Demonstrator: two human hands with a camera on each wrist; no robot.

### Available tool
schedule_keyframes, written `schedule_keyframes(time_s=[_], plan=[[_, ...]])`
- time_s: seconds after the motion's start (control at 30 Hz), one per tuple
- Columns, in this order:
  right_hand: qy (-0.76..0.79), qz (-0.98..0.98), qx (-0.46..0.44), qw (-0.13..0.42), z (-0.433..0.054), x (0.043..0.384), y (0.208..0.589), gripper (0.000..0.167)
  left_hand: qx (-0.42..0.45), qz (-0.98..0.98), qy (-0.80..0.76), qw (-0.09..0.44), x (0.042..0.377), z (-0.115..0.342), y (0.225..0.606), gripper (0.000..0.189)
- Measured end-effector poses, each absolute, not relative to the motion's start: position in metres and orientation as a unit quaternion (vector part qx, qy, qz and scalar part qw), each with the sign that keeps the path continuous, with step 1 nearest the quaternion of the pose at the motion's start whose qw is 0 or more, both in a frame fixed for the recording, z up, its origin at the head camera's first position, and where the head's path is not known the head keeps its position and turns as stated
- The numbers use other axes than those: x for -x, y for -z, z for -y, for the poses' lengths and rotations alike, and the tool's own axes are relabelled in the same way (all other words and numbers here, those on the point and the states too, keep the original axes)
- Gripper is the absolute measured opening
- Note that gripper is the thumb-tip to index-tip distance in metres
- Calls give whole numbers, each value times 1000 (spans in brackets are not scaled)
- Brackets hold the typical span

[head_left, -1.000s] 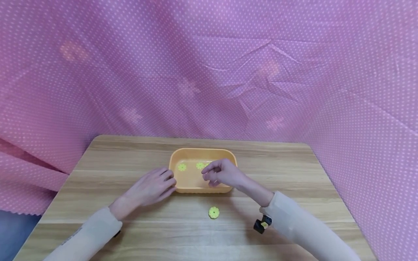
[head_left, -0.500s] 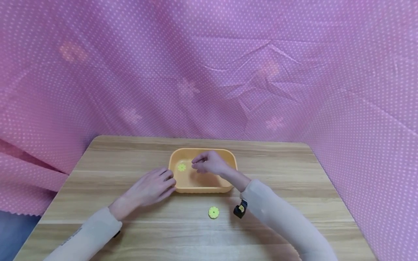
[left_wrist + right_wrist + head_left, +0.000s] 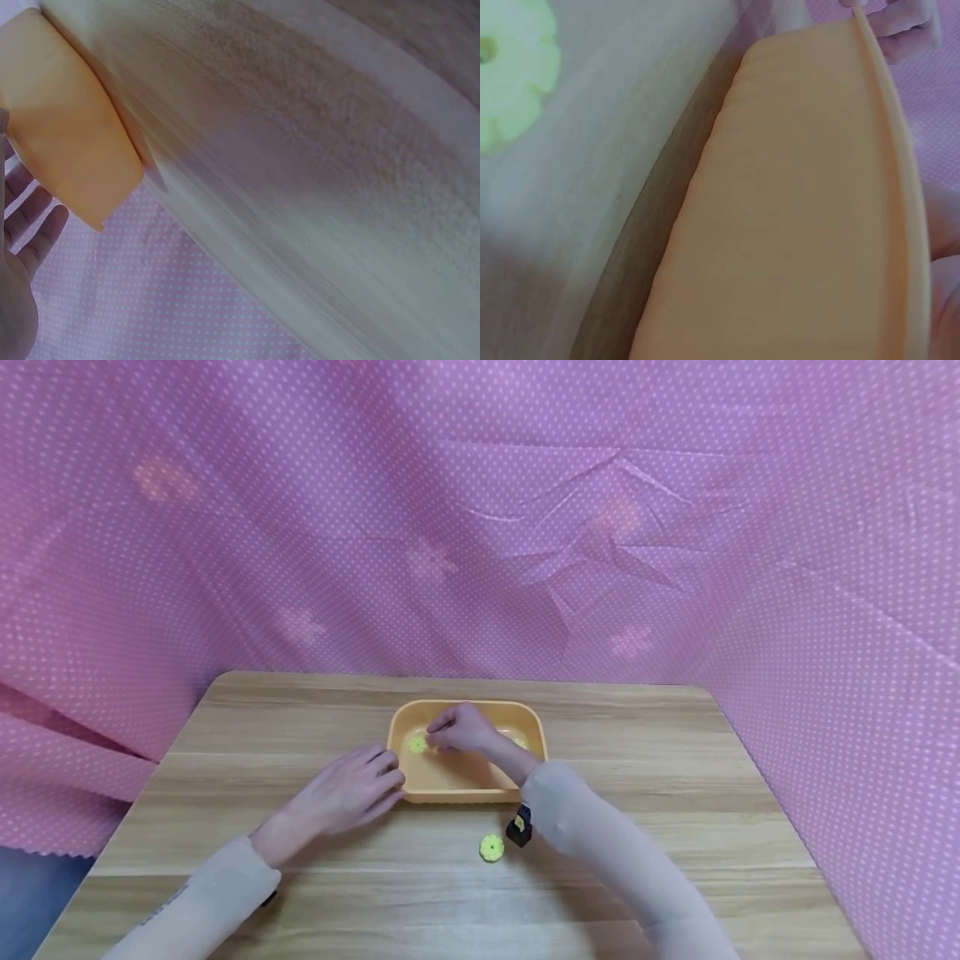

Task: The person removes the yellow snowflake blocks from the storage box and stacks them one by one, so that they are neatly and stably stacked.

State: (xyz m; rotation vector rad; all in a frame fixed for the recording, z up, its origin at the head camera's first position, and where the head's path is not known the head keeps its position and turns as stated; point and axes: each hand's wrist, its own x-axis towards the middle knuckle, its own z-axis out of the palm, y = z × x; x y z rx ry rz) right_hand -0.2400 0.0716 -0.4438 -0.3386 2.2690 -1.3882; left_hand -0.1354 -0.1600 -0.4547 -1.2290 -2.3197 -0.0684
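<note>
My left hand [image 3: 360, 789] stays at the left end of an orange-yellow tray [image 3: 457, 797], fingertips right at its rim. In the left wrist view its fingers [image 3: 46, 234] are spread and nearly straight beside the tray wall. Inside the tray, my right hand [image 3: 463, 728] reaches low with fingertips pointing left, close to a yellow-green flower-shaped piece [image 3: 417, 744]. The hand covers the area below it, so I cannot tell whether its fingers hold a piece. Another pale flower-shaped piece [image 3: 520, 742] shows at the tray's right, partly behind my wrist.
A yellow-green flower-shaped disc [image 3: 491, 848] with a small centre hole lies on the wooden table [image 3: 337, 893] in front of the tray. Pink dotted cloth [image 3: 480, 568] hangs behind and at both sides.
My right hand has moved left and deeper into the tray, covering the middle pieces and revealing one at the right. The left hand, tray and disc on the table have stayed put.
</note>
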Motion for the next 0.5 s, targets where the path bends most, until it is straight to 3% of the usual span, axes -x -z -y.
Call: schedule_keyframes(time_s=[0.5], plan=[[474, -837, 131, 239, -62, 249, 456, 23, 445, 861, 18, 244, 133, 158, 453, 17]])
